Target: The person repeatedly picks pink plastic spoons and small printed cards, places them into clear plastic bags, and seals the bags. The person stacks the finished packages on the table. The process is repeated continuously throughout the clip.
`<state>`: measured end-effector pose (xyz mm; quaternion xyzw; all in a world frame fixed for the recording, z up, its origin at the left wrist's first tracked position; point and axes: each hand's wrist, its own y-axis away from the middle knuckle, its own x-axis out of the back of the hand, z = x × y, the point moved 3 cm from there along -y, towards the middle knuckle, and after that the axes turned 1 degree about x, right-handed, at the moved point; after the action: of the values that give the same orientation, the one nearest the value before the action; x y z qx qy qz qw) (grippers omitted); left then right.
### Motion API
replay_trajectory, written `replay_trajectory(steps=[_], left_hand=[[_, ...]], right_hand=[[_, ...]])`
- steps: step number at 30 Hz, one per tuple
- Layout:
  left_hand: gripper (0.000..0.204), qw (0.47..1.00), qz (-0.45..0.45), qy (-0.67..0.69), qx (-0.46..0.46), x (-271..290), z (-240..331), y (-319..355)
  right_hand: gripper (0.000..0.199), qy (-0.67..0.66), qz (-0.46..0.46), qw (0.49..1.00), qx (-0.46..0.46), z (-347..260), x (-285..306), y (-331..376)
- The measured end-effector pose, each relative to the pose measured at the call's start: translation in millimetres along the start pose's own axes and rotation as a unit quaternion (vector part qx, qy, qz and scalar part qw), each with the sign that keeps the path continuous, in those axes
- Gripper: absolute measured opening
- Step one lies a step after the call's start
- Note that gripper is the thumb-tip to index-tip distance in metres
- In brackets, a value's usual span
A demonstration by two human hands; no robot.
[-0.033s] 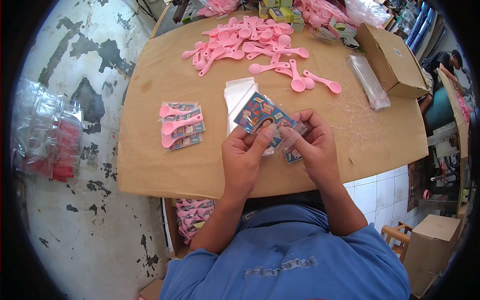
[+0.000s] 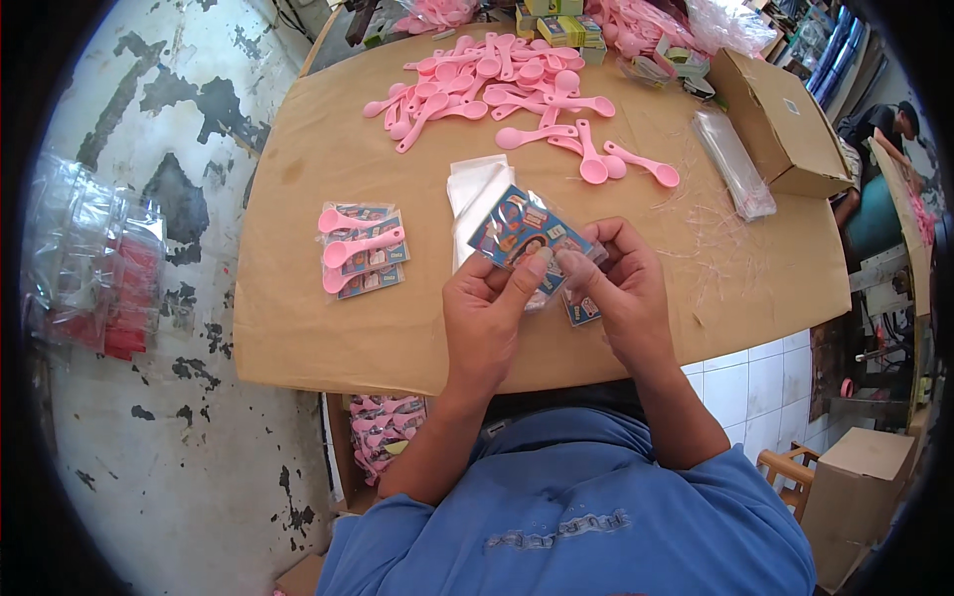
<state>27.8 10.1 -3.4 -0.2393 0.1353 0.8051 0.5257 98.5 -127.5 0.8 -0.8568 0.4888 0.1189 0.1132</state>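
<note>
Both hands hold a blue printed card (image 2: 527,230) in clear plastic above the table's near middle. My left hand (image 2: 489,308) pinches its lower left part between thumb and fingers. At its right end, my right hand (image 2: 626,288) is closed on the card's clear plastic edge. Beneath them lie white sheets or sleeves (image 2: 475,199), partly covered by the card. Another blue card (image 2: 582,308) shows in part below my right fingers. To the left, pink measuring spoons (image 2: 364,246) rest on several blue cards in clear bags.
A heap of loose pink spoons (image 2: 487,79) covers the table's far side. At the right are a stack of clear plastic bags (image 2: 733,164) and an open cardboard box (image 2: 780,119). Packed spoons (image 2: 383,432) sit below the near edge. Another person (image 2: 879,129) is at far right.
The card has tilted slightly between my hands, and less of the clear plastic shows at its right end. All else looks the same.
</note>
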Motion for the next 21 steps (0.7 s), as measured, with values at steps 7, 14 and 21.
replay_trajectory(steps=[7, 14, 21], left_hand=[[0.047, 0.998, -0.022, 0.065, -0.002, -7.9, 7.9, -2.2], [0.064, 0.972, -0.053, 0.226, -0.022, -14.2, 17.4, -8.8], [0.064, 0.959, -0.091, 0.266, -0.025, -12.9, 5.8, -8.3]], right_hand=[[0.019, -0.024, 0.000, 1.000, -0.017, 0.8, -13.0, 4.6], [0.018, -0.003, 0.009, 0.999, -0.040, 9.9, -14.5, 15.3], [0.019, 0.007, 0.022, 0.999, -0.037, 8.2, -16.5, 17.5]])
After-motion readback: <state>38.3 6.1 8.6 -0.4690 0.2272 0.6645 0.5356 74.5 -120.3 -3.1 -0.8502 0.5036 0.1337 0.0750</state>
